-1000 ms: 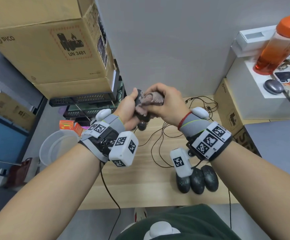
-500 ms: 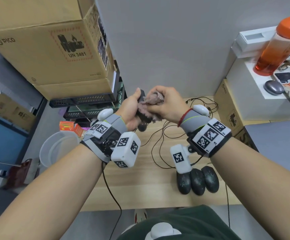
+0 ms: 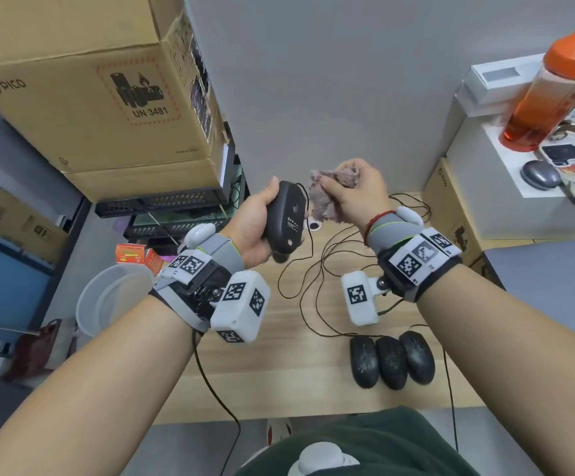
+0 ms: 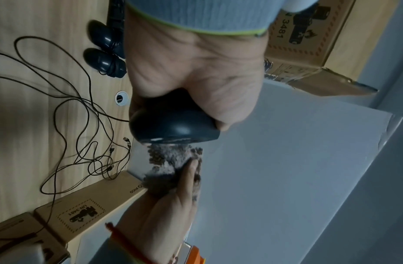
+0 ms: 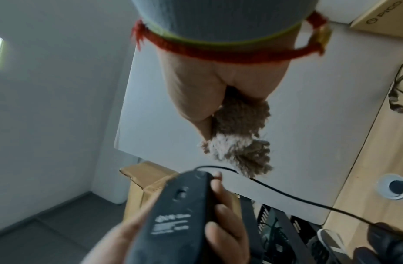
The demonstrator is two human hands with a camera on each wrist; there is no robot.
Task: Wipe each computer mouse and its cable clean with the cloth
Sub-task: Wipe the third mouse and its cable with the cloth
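Gripping the upturned mouse [image 3: 284, 218] in your left hand [image 3: 251, 231], you are bunching the cloth [image 3: 327, 197] in your right hand [image 3: 354, 190] just beside it; its cable [image 5: 286, 193] probably needs wiping next.

A light wooden worktop [image 3: 279, 365] is backed by a plain grey wall [image 3: 330, 80], with cardboard boxes [image 3: 83, 91] stacked left.

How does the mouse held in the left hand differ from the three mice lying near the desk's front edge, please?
The held mouse is gripped in the air by the left hand; the three mice rest on the desk. The held mouse shows its labelled underside, the three their tops. It stands alone, they lie side by side. All are black and corded.
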